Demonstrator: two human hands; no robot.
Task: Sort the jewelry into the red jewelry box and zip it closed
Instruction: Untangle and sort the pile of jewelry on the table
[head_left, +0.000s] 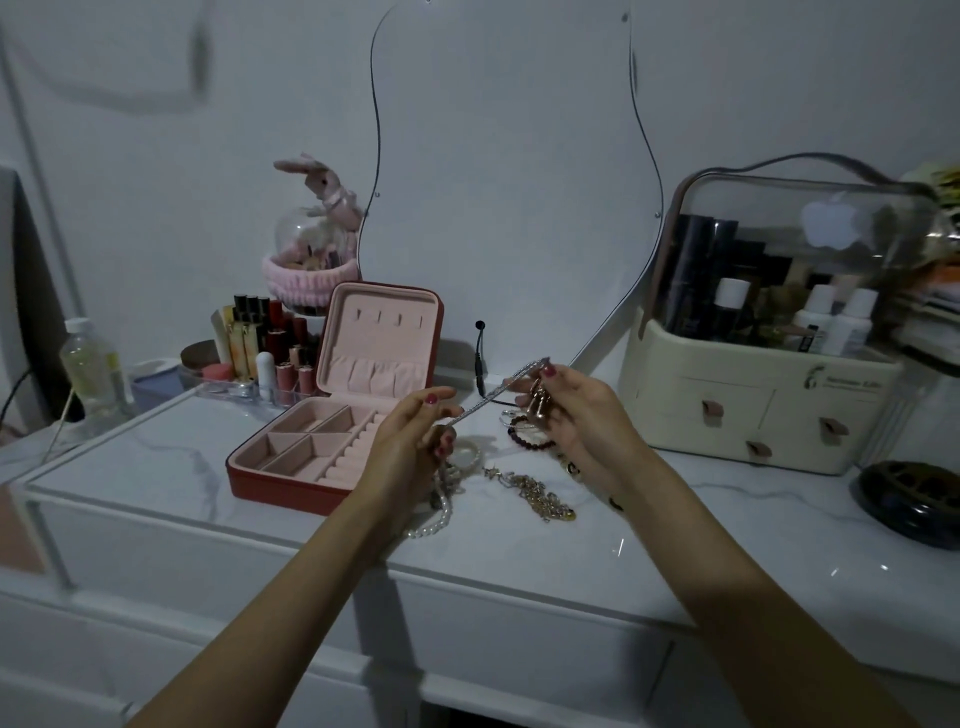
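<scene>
Above the white marble-look tabletop (156, 467), both hands are raised with a silver chain (496, 392) stretched between them. Her left hand (410, 441) pinches the lower end of the chain between thumb and curled fingers, and her right hand (566, 410) pinches the upper end at its fingertips while also gripping a small gold-coloured piece (537, 408) whose shape I cannot make out. Just left of the left hand sits the red jewelry box (291, 480), open, its pink lid standing upright with 4 small hooks and a gathered pocket; the pink-lined compartments and ring rolls in its base look bare from where I stand. On the table under and between the hands lie a pearl necklace (441, 512), a gold chain (540, 496) and a dark beaded bracelet (530, 441), close together and near the box. Behind the box stands a clear tray of lipsticks (270, 343), with a plush rabbit (324, 189) on a dome behind it. A cream cosmetics case (763, 395) with a clear lid stands to the right, and a wavy-edged mirror (509, 182) leans against the wall.
</scene>
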